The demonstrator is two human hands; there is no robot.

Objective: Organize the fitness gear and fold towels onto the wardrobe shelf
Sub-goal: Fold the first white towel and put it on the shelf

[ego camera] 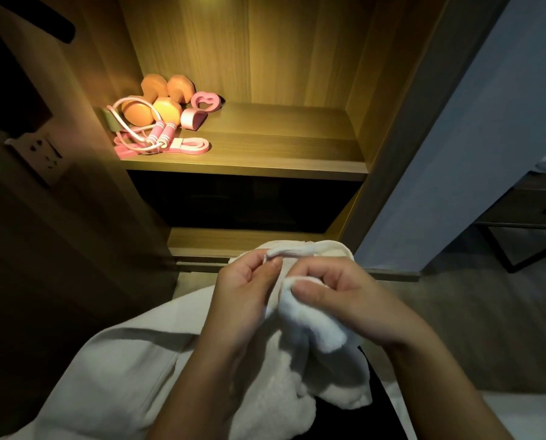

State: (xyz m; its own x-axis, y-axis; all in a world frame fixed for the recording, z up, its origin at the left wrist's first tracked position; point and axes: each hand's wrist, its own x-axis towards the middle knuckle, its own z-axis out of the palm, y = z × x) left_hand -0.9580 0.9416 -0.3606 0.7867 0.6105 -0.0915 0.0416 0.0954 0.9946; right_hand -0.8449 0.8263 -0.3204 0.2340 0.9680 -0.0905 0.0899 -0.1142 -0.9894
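Two hands on one white towel (324, 331), lower centre of the head view: left hand (244, 290) pinches a rolled edge (thumb against fingertips); right hand (344, 300) grips a bunched fold, fingers curled. Lit wardrobe shelf (265, 147), upper centre, carries orange dumbbells (157, 100), pink jump rope (157, 136) and pink band (190, 146) at its left end.
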